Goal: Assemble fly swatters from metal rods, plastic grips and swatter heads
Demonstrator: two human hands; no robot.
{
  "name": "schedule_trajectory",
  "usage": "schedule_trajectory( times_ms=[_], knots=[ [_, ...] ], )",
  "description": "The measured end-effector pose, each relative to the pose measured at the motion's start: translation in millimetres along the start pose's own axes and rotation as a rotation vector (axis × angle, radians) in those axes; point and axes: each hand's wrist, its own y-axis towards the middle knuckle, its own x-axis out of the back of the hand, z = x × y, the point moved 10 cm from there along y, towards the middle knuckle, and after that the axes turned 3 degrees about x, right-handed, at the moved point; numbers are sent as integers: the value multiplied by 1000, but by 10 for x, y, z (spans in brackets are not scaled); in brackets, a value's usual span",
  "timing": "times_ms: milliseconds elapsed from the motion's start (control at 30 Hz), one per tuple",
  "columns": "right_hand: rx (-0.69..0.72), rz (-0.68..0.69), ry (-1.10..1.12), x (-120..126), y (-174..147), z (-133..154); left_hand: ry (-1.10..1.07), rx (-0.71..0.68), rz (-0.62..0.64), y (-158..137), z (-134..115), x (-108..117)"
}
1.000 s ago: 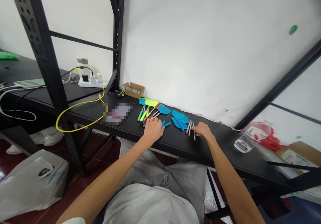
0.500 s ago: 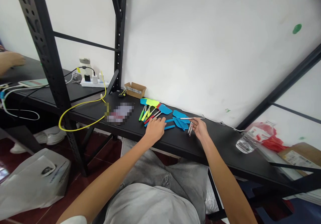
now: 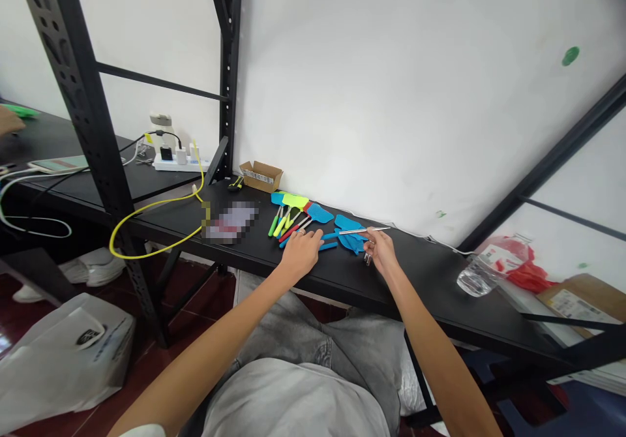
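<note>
My left hand (image 3: 302,252) is closed over the black tabletop around a blue handle (image 3: 330,235), whose end sticks out past the fingertips. A second blue handle (image 3: 328,246) shows just below it. Between the fingers of my right hand (image 3: 379,246) is a thin metal rod (image 3: 353,231), held nearly level. Its left tip meets or nearly meets the end of the blue handle. Loose blue spatula heads (image 3: 348,241) lie beneath the rod. More short metal rods (image 3: 367,259) are by my right fingers. Left of these lie several assembled spatulas (image 3: 292,218) with green, yellow and red handles.
An opened cardboard box (image 3: 261,176) and a cutter (image 3: 235,184) stand at the back left. A pixelated patch (image 3: 229,222) and a looped yellow cable (image 3: 156,199) are left. Clear plastic packaging (image 3: 473,279) lies right. Black shelf posts (image 3: 90,117) frame the bench (image 3: 420,280).
My right hand has moved a little left with the metal rod, bringing its tip to the blue handle. My left hand keeps its grip. The view has shifted slightly.
</note>
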Motion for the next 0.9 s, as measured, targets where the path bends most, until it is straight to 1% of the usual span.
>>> schedule_trajectory(
  times_ms=[100,167,267,333,367,400,433,467,533,567,600,667,733,800,900],
  knots=[
    [0,31,-34,-78,-44,2,-3,-23,6,0,-30,4],
    [16,77,-65,-220,-103,29,-3,-43,4,0,-51,2],
    [87,190,-117,-536,-205,155,-19,-47,-1,6,-51,-1],
    [137,285,-190,-720,-243,269,-24,-23,-1,15,-24,-3],
    [147,325,-249,-763,-239,315,-24,-5,4,19,-6,-7],
    [148,342,-330,-752,-214,350,-23,12,9,24,11,-11],
    [142,324,-430,-673,-166,380,-22,28,12,27,26,-11],
    [130,269,-546,-527,-100,407,-21,40,12,30,38,-9],
    [103,49,-816,-79,33,487,-24,56,8,32,52,-2],
    [59,-30,-959,133,75,488,-28,58,3,32,53,3],
    [-11,-57,-1090,304,103,441,-32,56,0,31,50,7],
    [-158,-8,-1256,525,121,266,-34,42,-5,27,35,10],
    [-237,62,-1302,606,106,100,-27,31,-11,23,24,14],
    [-241,88,-1307,602,98,19,-18,24,-13,20,18,14],
    [-237,115,-1338,551,87,-26,-15,20,-13,18,17,7]
  ],
)
